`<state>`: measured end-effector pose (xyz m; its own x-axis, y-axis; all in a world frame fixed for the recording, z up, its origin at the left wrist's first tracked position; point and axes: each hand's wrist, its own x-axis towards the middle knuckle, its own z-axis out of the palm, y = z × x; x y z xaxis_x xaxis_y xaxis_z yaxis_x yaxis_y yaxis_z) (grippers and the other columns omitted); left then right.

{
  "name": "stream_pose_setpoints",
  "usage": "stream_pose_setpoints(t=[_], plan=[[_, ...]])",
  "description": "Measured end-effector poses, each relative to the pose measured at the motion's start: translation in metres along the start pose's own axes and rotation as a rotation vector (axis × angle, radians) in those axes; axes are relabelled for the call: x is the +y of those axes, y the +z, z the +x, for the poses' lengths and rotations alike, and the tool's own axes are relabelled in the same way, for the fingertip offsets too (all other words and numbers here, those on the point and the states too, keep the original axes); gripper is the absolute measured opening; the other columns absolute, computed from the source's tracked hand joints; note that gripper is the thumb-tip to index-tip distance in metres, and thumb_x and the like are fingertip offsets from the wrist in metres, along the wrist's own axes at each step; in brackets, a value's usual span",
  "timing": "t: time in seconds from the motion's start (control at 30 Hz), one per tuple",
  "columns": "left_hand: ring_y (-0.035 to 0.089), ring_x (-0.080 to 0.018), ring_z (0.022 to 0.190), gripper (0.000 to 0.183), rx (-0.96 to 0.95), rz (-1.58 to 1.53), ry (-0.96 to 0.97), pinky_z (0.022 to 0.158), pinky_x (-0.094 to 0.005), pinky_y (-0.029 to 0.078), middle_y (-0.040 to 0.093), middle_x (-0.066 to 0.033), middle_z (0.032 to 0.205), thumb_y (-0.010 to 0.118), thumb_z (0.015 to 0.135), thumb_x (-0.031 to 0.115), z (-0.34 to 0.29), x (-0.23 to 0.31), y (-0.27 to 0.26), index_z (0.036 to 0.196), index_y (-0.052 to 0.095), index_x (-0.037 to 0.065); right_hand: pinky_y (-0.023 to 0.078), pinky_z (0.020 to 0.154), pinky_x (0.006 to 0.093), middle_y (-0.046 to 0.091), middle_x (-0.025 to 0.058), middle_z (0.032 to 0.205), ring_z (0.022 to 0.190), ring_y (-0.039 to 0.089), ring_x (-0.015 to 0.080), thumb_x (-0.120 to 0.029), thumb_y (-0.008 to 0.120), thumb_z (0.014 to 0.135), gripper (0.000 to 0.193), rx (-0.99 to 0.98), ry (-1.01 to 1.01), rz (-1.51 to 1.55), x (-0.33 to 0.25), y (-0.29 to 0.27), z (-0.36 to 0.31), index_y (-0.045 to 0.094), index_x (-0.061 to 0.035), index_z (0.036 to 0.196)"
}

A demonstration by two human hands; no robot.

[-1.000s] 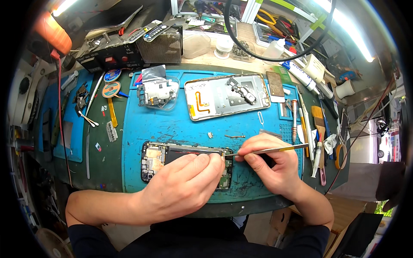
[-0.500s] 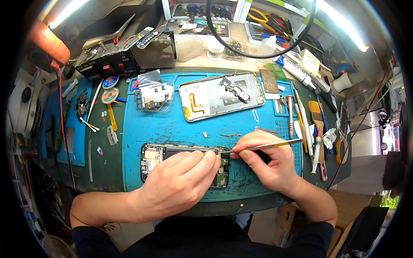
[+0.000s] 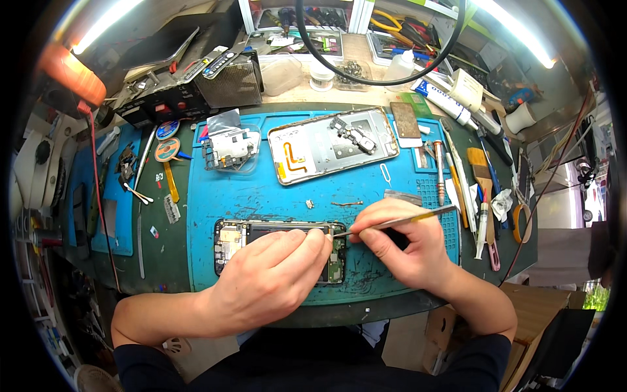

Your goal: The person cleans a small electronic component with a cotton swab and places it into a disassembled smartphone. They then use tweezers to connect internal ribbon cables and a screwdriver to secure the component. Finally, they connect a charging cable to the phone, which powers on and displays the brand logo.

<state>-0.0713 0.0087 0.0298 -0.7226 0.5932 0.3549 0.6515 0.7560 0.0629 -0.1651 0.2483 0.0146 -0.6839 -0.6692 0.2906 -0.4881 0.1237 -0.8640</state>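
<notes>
An opened phone [image 3: 228, 240], its boards and metal frame exposed, lies on the blue work mat [image 3: 274, 196]. Over its middle rests my left hand [image 3: 271, 277], fingers pressed together near the phone's right end; anything between the fingertips is hidden. My right hand [image 3: 401, 248] pinches slim metal tweezers [image 3: 418, 218], whose thin tip points left at the phone's upper right corner, close to my left fingertips. Just beyond the phone lie a tiny metal part [image 3: 309, 204] and a short brownish strip [image 3: 347, 203].
Farther back lie a silver phone housing [image 3: 313, 153] with an orange flex cable and a clear box [image 3: 232, 150] of parts. To the right are a screwdriver [image 3: 440, 173], a brush [image 3: 480, 166] and a syringe [image 3: 482, 228]; solder reels [image 3: 167, 149] sit left. A black cable loop [image 3: 385, 83] hangs above.
The whole view has shifted slightly. Both hands keep nearly the same pose at the phone, and the tweezers stay at its upper right corner.
</notes>
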Motion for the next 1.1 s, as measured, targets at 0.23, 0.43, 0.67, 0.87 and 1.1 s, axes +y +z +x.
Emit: stream_pose_setpoints(t=[0.23,0.43,0.67,0.87,1.1], plan=[[0.068,-0.0203,0.093,0.042,0.053,-0.015,-0.038,0.078,-0.0331,0.057,0.066,-0.0109,0.111,0.07,0.078,0.006,-0.002,0.005,0.006,0.117,0.072,-0.008,0.06,0.087,0.0288,0.073,0.0115,0.108,0.099,0.076,0.0179,-0.007,0.064,0.106,0.02,0.136,0.338,0.38,-0.004,-0.001,0.004,0.066,0.0057,0.121],[0.067,-0.0186,0.091,0.041,0.093,-0.028,-0.035,0.077,-0.0314,0.056,0.066,-0.0104,0.11,0.07,0.079,0.006,-0.003,0.004,0.008,0.117,0.072,-0.008,0.061,0.087,0.0296,0.074,0.0099,0.104,0.095,0.076,0.017,-0.01,0.066,0.106,0.02,-0.007,0.498,0.41,-0.004,-0.013,0.02,0.067,0.0057,0.119],[0.067,-0.0185,0.09,0.042,0.086,-0.004,-0.03,0.077,-0.0311,0.056,0.066,-0.0108,0.109,0.07,0.078,0.007,-0.006,0.004,0.01,0.117,0.072,-0.008,0.062,0.085,0.0298,0.074,0.0094,0.103,0.094,0.075,0.0166,-0.012,0.067,0.106,0.021,-0.025,0.533,0.425,-0.004,-0.013,0.023,0.067,0.0057,0.118],[0.068,-0.0196,0.091,0.042,0.099,0.003,-0.018,0.078,-0.0316,0.056,0.066,-0.0114,0.111,0.07,0.077,0.007,-0.005,0.004,0.01,0.116,0.073,-0.008,0.062,0.085,0.0294,0.074,0.0091,0.103,0.094,0.075,0.0163,-0.012,0.066,0.107,0.021,-0.01,0.523,0.399,-0.004,-0.012,0.022,0.067,0.0057,0.118],[0.068,-0.0201,0.092,0.042,0.103,-0.004,-0.021,0.077,-0.0317,0.056,0.066,-0.0113,0.11,0.07,0.076,0.007,-0.005,0.004,0.01,0.115,0.073,-0.008,0.062,0.084,0.0292,0.074,0.0096,0.103,0.093,0.076,0.0163,-0.012,0.067,0.106,0.021,-0.019,0.518,0.38,-0.005,-0.011,0.022,0.068,0.006,0.117]])
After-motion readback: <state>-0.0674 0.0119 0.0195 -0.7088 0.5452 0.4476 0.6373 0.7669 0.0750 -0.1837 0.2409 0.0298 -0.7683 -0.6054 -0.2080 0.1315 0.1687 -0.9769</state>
